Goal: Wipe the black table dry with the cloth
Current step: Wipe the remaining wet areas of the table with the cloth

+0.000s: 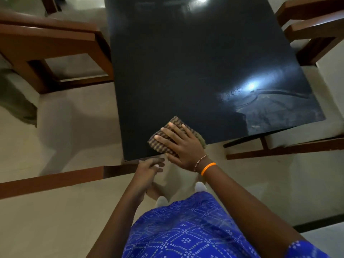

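Note:
The black table fills the middle of the head view, glossy, with wet streaks and a light glare near its near right corner. A folded brown checked cloth lies on the table's near edge. My right hand presses flat on the cloth with fingers spread; an orange band and a bead bracelet circle its wrist. Just below the table's near left corner, my left hand hangs with fingers loosely curled and nothing in it.
Wooden chairs stand around the table: one at the left, one at the right, and a cushioned one at the near right. A wooden rail crosses at the near left. The floor is pale tile.

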Demonstrator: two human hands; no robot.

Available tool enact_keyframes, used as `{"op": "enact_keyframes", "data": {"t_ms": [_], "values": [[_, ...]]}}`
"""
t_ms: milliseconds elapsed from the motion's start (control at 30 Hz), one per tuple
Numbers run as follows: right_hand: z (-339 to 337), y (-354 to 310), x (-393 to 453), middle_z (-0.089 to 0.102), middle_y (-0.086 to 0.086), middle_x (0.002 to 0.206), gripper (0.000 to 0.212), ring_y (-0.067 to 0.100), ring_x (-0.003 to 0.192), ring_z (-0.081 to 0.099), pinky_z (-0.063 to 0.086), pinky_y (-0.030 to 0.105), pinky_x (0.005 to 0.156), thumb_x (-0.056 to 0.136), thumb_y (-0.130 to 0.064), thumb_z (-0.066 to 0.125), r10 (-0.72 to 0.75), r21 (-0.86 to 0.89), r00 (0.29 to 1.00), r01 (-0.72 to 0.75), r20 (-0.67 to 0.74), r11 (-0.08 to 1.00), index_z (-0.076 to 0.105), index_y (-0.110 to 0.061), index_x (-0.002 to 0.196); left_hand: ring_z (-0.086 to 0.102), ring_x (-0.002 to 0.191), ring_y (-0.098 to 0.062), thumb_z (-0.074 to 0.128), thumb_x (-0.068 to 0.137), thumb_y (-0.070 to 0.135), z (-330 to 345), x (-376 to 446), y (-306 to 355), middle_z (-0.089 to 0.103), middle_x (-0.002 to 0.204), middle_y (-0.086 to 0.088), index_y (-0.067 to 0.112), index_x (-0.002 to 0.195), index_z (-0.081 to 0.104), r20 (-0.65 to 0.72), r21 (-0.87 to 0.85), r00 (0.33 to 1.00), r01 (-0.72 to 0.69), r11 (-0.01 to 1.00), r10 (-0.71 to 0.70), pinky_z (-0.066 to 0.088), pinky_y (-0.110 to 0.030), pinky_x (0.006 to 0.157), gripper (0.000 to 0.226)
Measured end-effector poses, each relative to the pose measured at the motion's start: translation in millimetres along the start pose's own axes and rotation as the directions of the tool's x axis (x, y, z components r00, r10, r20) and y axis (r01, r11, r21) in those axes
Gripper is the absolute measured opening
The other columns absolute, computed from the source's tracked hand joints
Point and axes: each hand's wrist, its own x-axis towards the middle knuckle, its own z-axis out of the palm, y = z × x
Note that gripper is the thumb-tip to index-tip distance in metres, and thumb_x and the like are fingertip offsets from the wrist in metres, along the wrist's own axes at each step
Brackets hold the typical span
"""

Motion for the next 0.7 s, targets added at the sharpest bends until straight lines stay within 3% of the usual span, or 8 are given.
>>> {"op": "enact_keyframes", "data": {"t_ms": [100, 200, 367, 533, 700], "values": [[-10, 60, -39, 0.040, 0.003, 0.149, 0.056, 0.027, 0.142, 0.028, 0.022, 0.045, 0.114, 0.089, -0.045, 0.041, 0.073, -0.056, 0.997, -0.075, -0.038, 0.996, 0.037, -0.029, 0.142, 0.054, 0.108, -0.011, 0.045, 0.092, 0.009, 33, 3, 18, 0.059, 0.117, 0.001, 0.023, 0.116, 0.057, 0.008, 0.090, 0.999, -0.046, 0.995, 0.045, 0.043, -0.031, 0.093, 0.030], [-24, 128, -88, 0.038, 0.003, 0.150, 0.056, 0.024, 0.143, 0.025, 0.021, 0.044, 0.115, 0.089, -0.044, 0.039, 0.195, -0.059, 0.980, -0.197, -0.040, 0.979, 0.036, -0.029, 0.143, 0.054, 0.105, -0.007, 0.045, 0.092, 0.009, 77, 16, 40, 0.058, 0.116, 0.003, 0.025, 0.113, 0.058, 0.020, 0.221, 0.990, -0.141, 0.965, 0.140, 0.043, -0.018, 0.076, 0.029], [-49, 229, -152, 0.043, 0.009, 0.146, 0.056, 0.030, 0.139, 0.032, 0.027, 0.047, 0.112, 0.087, -0.039, 0.039, 0.436, 0.009, 0.899, -0.436, -0.032, 0.900, 0.042, -0.021, 0.140, 0.053, 0.098, -0.002, 0.049, 0.091, 0.010, 141, 36, 66, 0.056, 0.114, 0.005, 0.023, 0.114, 0.058, -0.003, 0.485, 0.930, -0.321, 0.814, 0.368, 0.042, -0.011, 0.075, 0.028], [-68, 304, -193, 0.034, 0.007, 0.152, 0.064, 0.029, 0.143, 0.023, 0.020, 0.048, 0.113, 0.084, -0.046, 0.029, 0.717, 0.041, 0.697, -0.716, -0.013, 0.697, 0.036, -0.024, 0.144, 0.050, 0.097, -0.009, 0.063, 0.083, 0.018, 173, 47, 82, 0.052, 0.112, 0.006, 0.028, 0.123, 0.048, -0.186, 0.679, 0.835, -0.271, 0.682, 0.517, 0.051, -0.029, 0.079, 0.044], [-61, 306, -170, 0.024, 0.008, 0.156, 0.063, 0.030, 0.146, 0.013, 0.012, 0.052, 0.116, 0.087, -0.042, 0.031, 0.888, 0.064, 0.456, -0.886, -0.064, 0.459, 0.027, -0.023, 0.147, 0.049, 0.103, -0.014, 0.064, 0.083, 0.017, 175, 54, 89, 0.051, 0.116, 0.000, 0.025, 0.124, 0.048, -0.322, 0.647, 0.809, -0.192, 0.738, 0.492, 0.049, -0.028, 0.078, 0.045]]}}
